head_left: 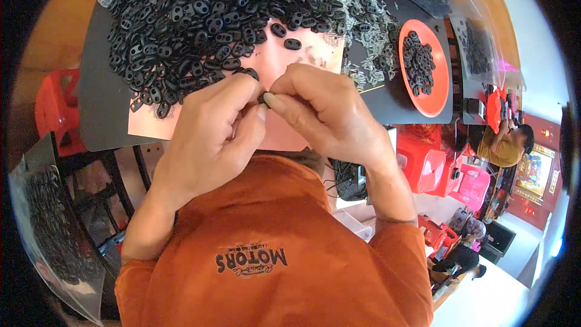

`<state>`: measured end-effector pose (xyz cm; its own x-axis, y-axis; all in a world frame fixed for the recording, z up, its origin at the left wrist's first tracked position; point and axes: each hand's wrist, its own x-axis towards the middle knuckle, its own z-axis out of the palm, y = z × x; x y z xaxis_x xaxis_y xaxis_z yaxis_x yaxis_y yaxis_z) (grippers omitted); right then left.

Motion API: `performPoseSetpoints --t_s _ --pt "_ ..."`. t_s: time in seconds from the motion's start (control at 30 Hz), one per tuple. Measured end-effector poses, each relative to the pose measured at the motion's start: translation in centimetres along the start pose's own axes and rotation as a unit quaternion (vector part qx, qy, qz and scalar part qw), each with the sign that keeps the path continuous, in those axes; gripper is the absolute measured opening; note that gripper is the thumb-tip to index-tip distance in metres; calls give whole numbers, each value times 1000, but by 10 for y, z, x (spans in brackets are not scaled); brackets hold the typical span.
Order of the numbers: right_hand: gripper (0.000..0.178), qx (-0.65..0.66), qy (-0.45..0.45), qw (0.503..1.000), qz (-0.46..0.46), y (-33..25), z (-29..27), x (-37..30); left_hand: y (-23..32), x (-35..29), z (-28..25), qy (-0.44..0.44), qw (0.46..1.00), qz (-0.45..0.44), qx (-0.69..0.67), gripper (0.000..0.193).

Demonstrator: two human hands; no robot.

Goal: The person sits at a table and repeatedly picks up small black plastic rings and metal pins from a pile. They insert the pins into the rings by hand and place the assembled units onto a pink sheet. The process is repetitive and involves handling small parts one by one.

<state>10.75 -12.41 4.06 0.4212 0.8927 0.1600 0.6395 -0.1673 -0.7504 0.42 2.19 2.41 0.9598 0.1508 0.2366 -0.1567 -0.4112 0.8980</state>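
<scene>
Between the fingertips of both hands, over the near part of a pink sheet [281, 136], is a small dark piece [262, 98], mostly covered by the fingers. My left hand [212, 127] pinches it from the left, thumb and forefinger closed. My right hand [330, 112] meets it from the right, its thumb pressed against the forefinger. Just beyond my hands, two black oval two-hole pieces [292, 43] lie apart from a large heap of similar black pieces [200, 24]. To the right of the heap spread many tiny silvery pieces [360, 75].
An orange-red plate [437, 88] of black pieces stands at the table's right side. Clear bags of black pieces lie at the far right [475, 48] and lower left [57, 224]. Red stools [423, 166] stand below the right edge. Other people [503, 145] are farther off to the right.
</scene>
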Motion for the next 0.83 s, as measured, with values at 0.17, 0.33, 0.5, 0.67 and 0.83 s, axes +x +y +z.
performPoseSetpoints --t_s 0.17,0.33,0.5,0.67,0.83 --pt "10 -69 29 995 -68 0 9 -11 -1 -2 4 -3 1000 -6 2 10" --pt "17 -27 -32 999 -31 -6 8 -11 -14 -11 0 15 1000 19 5 12" --pt "15 -134 29 990 -29 26 -21 -6 -13 -18 -2 27 997 -15 -73 15" --pt "16 -315 29 949 -19 34 -18 22 -19 -11 11 20 990 -40 -133 17" --pt "18 -392 -18 919 30 34 -5 35 -29 -10 13 1 989 -25 -145 19"
